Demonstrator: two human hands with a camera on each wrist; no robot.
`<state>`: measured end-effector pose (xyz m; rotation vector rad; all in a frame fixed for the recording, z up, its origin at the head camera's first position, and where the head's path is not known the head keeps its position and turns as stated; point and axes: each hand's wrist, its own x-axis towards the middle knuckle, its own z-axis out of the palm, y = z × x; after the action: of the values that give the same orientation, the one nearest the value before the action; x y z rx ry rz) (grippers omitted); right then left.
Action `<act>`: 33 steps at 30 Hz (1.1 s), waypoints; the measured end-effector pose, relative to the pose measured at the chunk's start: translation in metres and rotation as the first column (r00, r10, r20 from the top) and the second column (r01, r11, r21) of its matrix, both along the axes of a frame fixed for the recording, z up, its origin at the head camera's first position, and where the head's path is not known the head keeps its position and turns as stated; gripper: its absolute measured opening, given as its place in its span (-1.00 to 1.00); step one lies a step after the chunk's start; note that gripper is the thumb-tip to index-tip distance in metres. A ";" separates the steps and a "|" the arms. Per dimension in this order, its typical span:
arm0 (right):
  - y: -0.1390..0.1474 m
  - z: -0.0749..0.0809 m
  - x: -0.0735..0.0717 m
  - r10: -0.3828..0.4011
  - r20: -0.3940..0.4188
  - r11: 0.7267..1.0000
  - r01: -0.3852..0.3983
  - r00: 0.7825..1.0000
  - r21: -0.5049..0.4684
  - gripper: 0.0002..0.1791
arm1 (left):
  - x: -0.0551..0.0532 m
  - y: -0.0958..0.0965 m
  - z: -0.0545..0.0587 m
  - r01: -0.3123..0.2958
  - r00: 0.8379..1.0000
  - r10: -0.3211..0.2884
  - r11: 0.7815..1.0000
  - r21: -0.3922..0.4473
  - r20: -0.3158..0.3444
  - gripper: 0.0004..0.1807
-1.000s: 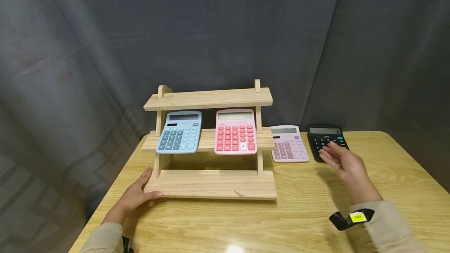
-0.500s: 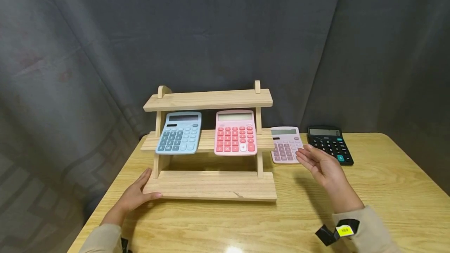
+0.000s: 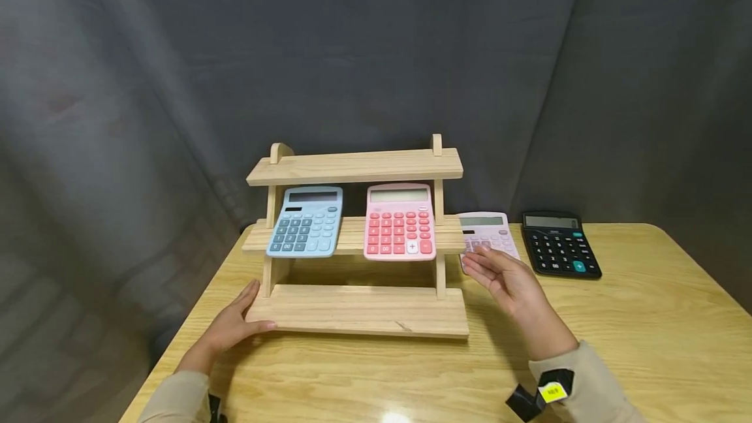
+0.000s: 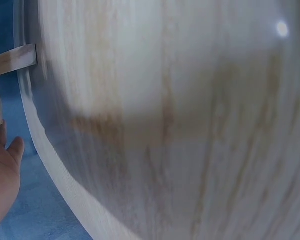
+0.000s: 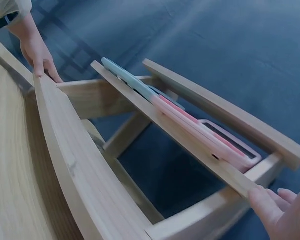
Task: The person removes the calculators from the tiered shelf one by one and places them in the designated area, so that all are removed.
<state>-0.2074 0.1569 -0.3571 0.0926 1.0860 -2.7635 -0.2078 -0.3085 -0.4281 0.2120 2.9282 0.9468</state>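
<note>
A three-tier wooden display shelf point(image 3: 357, 309) stands on the table. On its middle tier, a blue calculator point(image 3: 305, 222) and a pink calculator point(image 3: 399, 222) lean back side by side. My left hand point(image 3: 227, 328) holds the left end of the bottom board, thumb along the front edge and fingers at the side. My right hand point(image 3: 512, 282) is by the right end of the middle board, fingers loosely extended and holding nothing; whether it touches the wood I cannot tell. Behind it, a lilac calculator point(image 3: 486, 224) lies partly hidden. In the left wrist view, my left hand point(image 4: 2, 175) is at the edge.
A black calculator point(image 3: 561, 244) lies on the wooden table point(image 3: 658, 338) right of the lilac one. Grey curtains point(image 3: 376, 51) hang behind the table. The top board point(image 3: 358, 166) of the shelf overhangs the calculators' upper ends.
My right hand has moved left, from over the black calculator to the shelf's right end, uncovering the black calculator and partly covering the lilac one. My left hand has stayed on the shelf.
</note>
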 end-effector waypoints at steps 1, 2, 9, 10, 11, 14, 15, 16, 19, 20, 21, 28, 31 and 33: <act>-0.002 0.000 0.000 0.001 0.004 1.000 -0.001 1.000 0.001 -0.87 | 0.000 0.001 0.000 -0.001 1.000 0.001 1.000 0.005 0.005 0.10; -0.004 0.000 0.001 0.001 0.008 1.000 -0.001 1.000 0.003 -0.88 | -0.001 0.002 -0.001 -0.003 1.000 0.003 1.000 0.006 0.009 0.10; -0.022 -0.001 -0.001 -0.008 0.048 0.999 0.006 0.999 0.050 -0.90 | 0.000 -0.001 -0.002 -0.013 1.000 0.013 1.000 -0.004 0.019 0.10; -0.025 -0.002 -0.002 -0.004 0.045 0.998 0.001 0.999 0.059 -0.89 | 0.001 -0.002 -0.002 -0.014 1.000 0.014 1.000 -0.008 0.021 0.10; -0.027 -0.002 -0.002 -0.004 0.044 0.998 0.001 0.999 0.070 -0.88 | 0.001 -0.002 -0.003 -0.013 1.000 0.014 1.000 -0.008 0.021 0.10; -0.033 -0.002 -0.004 -0.005 0.044 0.997 0.001 0.999 0.081 -0.84 | 0.001 -0.003 -0.002 -0.012 1.000 0.012 1.000 -0.005 0.022 0.10; -0.035 -0.002 -0.004 -0.007 0.042 0.997 0.003 0.999 0.083 -0.83 | 0.002 -0.003 -0.002 -0.013 1.000 0.013 1.000 -0.003 0.024 0.11; -0.037 -0.002 -0.005 -0.008 0.042 0.996 0.005 0.999 0.084 -0.83 | 0.001 -0.003 -0.002 -0.015 1.000 0.015 1.000 -0.003 0.024 0.11; -0.041 -0.001 -0.006 -0.011 0.042 0.995 0.007 0.999 0.095 -0.80 | 0.001 -0.001 -0.002 -0.014 1.000 0.014 1.000 0.001 0.022 0.11; -0.042 -0.001 -0.007 -0.011 0.041 0.995 0.006 0.999 0.104 -0.79 | 0.001 -0.001 -0.002 -0.013 1.000 0.013 1.000 0.000 0.020 0.11; -0.044 -0.001 -0.007 -0.012 0.046 0.994 0.006 0.999 0.109 -0.78 | 0.001 0.000 -0.002 -0.013 1.000 0.013 1.000 -0.001 0.019 0.11; -0.056 0.000 -0.011 -0.038 0.058 0.989 0.029 0.998 0.148 -0.78 | 0.000 0.001 0.000 -0.006 1.000 0.006 1.000 0.020 0.012 0.10; -0.063 -0.001 -0.013 -0.079 0.056 0.985 0.070 0.995 0.160 -0.84 | -0.001 0.000 0.000 0.000 1.000 0.000 1.000 0.027 0.012 0.09; -0.068 0.000 -0.014 -0.111 0.061 0.982 0.100 0.992 0.159 -0.87 | -0.001 0.000 0.000 0.002 1.000 -0.003 0.999 0.033 0.011 0.09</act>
<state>-0.2209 0.0889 -0.3573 0.2714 1.3132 -2.7388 -0.2087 -0.3086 -0.4278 0.2113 2.9030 0.9929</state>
